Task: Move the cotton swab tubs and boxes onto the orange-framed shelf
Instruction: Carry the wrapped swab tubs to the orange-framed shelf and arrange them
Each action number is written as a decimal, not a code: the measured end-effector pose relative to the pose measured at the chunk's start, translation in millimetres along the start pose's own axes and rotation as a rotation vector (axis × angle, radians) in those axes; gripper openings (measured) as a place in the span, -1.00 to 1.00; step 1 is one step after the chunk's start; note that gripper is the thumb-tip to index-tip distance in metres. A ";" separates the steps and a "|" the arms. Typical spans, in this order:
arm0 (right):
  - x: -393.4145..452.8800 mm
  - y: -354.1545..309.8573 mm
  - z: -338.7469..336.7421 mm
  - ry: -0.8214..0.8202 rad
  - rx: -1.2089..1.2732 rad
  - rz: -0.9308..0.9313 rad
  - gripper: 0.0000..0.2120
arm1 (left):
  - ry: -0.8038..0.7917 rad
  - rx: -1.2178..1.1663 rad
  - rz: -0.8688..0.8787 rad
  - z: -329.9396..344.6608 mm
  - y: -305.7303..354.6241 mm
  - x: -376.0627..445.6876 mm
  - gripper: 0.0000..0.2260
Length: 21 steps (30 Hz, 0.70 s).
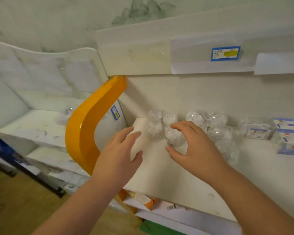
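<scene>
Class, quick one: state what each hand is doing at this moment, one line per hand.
Left hand: open, fingers spread, holding nothing.
Right hand: fingers curled around a clear cotton swab tub on the shelf.

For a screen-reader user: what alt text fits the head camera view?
Right hand cups a clear cotton swab tub on a white shelf with an orange frame; the open left hand hovers beside it. More tubs and blue-white boxes sit to the right.

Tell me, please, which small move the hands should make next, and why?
Probably release: the right hand cups a clear swab tub already resting on the shelf beside the other tubs. The left hand hovers empty.
</scene>
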State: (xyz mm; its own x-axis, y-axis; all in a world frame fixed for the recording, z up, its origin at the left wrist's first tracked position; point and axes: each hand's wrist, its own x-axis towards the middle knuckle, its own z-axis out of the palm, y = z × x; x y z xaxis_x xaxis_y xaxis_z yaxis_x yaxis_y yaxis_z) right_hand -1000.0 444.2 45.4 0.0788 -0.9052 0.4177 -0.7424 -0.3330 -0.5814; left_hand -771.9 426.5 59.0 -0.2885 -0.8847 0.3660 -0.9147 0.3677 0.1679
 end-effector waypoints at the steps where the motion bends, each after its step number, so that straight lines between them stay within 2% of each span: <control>1: 3.9 -5.8 4.8 -0.008 0.004 -0.006 -0.50 | 0.016 0.014 0.011 -7.0 -3.2 -2.1 -0.53; 6: 22.0 -48.2 35.1 -0.018 0.019 -0.061 -0.52 | 0.152 -0.055 0.024 -43.7 -32.5 -18.5 -0.54; 14: 34.5 -139.5 78.8 0.017 0.006 -0.125 -0.56 | 0.283 -0.126 0.054 -80.4 -124.2 -45.0 -0.60; 21: 44.5 -229.8 121.2 0.069 -0.026 -0.128 -0.56 | 0.126 -0.097 -0.081 -93.7 -227.3 -59.1 -0.45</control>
State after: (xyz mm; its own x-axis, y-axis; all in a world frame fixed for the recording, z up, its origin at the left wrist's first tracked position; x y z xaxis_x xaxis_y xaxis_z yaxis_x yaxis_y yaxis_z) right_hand -745.3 448.4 112.9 0.1286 -0.8350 0.5349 -0.7464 -0.4367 -0.5022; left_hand -520.3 422.1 85.0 -0.1719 -0.8721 0.4582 -0.8999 0.3283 0.2871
